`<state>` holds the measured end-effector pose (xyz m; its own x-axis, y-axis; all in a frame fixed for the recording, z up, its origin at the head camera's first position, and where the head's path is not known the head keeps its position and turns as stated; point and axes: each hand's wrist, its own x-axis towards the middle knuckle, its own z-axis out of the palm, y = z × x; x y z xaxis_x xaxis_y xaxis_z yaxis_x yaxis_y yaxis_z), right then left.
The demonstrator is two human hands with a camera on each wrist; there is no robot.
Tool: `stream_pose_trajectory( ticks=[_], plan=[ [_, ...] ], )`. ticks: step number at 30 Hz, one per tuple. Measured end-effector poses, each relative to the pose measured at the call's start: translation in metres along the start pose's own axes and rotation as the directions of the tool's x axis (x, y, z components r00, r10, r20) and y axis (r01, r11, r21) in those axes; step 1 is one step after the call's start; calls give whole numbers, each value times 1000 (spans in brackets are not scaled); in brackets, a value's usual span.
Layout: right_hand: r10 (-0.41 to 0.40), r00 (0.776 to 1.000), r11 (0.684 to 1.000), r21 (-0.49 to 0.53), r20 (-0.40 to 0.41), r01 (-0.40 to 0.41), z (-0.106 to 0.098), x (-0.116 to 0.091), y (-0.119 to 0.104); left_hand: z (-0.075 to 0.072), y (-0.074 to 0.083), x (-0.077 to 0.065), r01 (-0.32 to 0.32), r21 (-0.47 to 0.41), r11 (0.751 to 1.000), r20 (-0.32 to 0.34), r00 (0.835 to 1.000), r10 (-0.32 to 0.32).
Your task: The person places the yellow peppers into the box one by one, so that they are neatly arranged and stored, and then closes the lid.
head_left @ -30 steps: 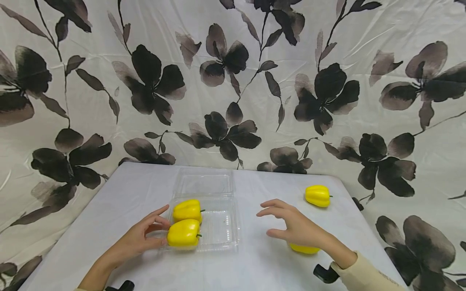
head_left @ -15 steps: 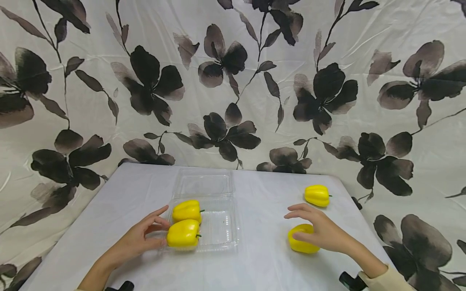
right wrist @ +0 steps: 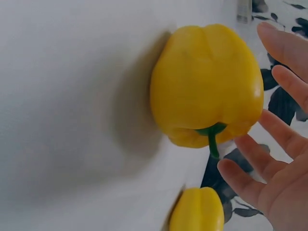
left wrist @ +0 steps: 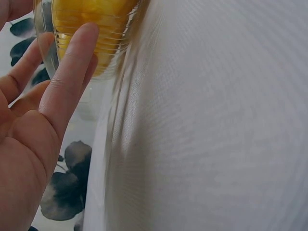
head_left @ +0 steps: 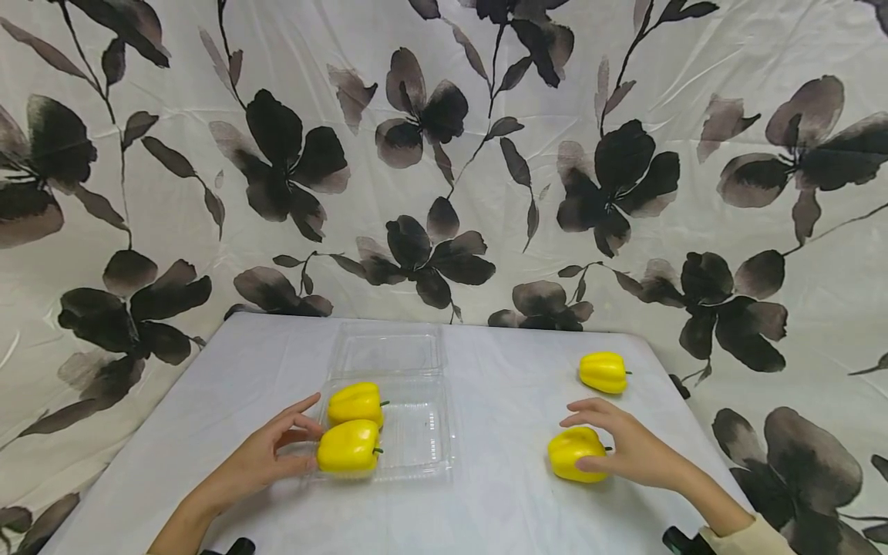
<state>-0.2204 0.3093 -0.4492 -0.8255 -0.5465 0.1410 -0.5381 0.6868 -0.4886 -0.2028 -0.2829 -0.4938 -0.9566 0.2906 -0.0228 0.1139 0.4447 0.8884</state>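
A clear plastic clamshell container point(head_left: 416, 439) lies with its lid point(head_left: 388, 351) folded back. Two yellow bell peppers, a rear one point(head_left: 355, 405) and a front one point(head_left: 348, 447), sit in its left half. My left hand point(head_left: 260, 453) rests at the container's left side, fingers extended; in the left wrist view a fingertip point(left wrist: 89, 30) lies against the ribbed wall. To the right, a third yellow pepper point(head_left: 576, 455) with a green stem point(right wrist: 213, 139) lies on the table. My right hand point(head_left: 631, 449) reaches over its stem end, thumb in front, fingers spread and loosely bent around it.
Another yellow bell pepper point(head_left: 602, 372) lies farther back on the right of the white-covered table point(head_left: 499, 509). A floral-printed cloth point(head_left: 486, 193) hangs behind the table. Dark wrist-worn devices show at both forearms, the right one point(head_left: 683, 539) near the bottom edge.
My right hand has moved right, away from the container, and lowered to the nearer loose pepper, which it partly covered before. The left hand has stayed at the container's side.
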Motion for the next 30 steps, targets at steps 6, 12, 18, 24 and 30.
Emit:
stream_pose_trajectory(
  ticks=[6,12,18,24,30],
  plan=[
    [10,1000,1000,16,9,-10,1,-4,4,0,-1,0,-3,6,1000,-4,1000,3],
    [26,999,999,28,35,-27,1,-7,6,1,-2,-1,-5,3,1000,-3,1000,5],
    [-1,999,999,48,40,0,3,-11,9,2,0,-2,1,3,1000,-7,1000,-1],
    [-25,999,998,53,39,23,5,-14,11,2,0,-1,3,11,1000,-9,1000,-3],
    [-37,998,998,52,49,35,6,-14,14,2,-1,-1,10,3,1000,-9,1000,-10]
  ],
)
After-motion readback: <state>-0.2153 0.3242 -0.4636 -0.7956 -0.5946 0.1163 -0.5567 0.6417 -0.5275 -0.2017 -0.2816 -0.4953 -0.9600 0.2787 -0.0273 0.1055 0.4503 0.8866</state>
